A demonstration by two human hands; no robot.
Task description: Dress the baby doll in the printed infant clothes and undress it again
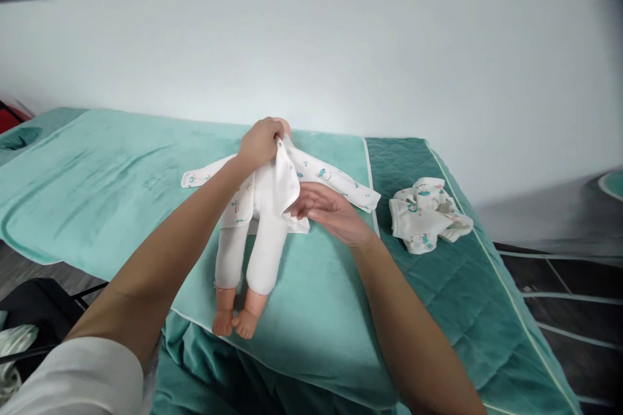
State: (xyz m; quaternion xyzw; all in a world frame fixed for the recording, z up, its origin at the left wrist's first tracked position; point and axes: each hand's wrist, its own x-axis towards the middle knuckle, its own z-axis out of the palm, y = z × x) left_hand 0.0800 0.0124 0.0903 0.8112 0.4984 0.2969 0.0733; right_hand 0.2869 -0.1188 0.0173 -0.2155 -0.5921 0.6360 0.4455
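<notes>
A baby doll [265,253] with a white cloth body and bare plastic feet lies on its back on the light green mat. It wears an open white baby shirt [331,175] with a small teal print, its sleeves spread to both sides. My left hand [263,142] is closed on the shirt's front edge near the neck and covers most of the doll's head. My right hand [326,207] is beside the lower corner of the lifted front flap, fingers stretched out and close together. Its fingertips are partly hidden at the cloth.
Crumpled white printed baby clothing [428,214] lies at the right on the dark green quilted cover [452,292]. The light green mat [121,168] extends left. A white wall [311,52] stands behind the bed. A black chair [43,311] is at the lower left.
</notes>
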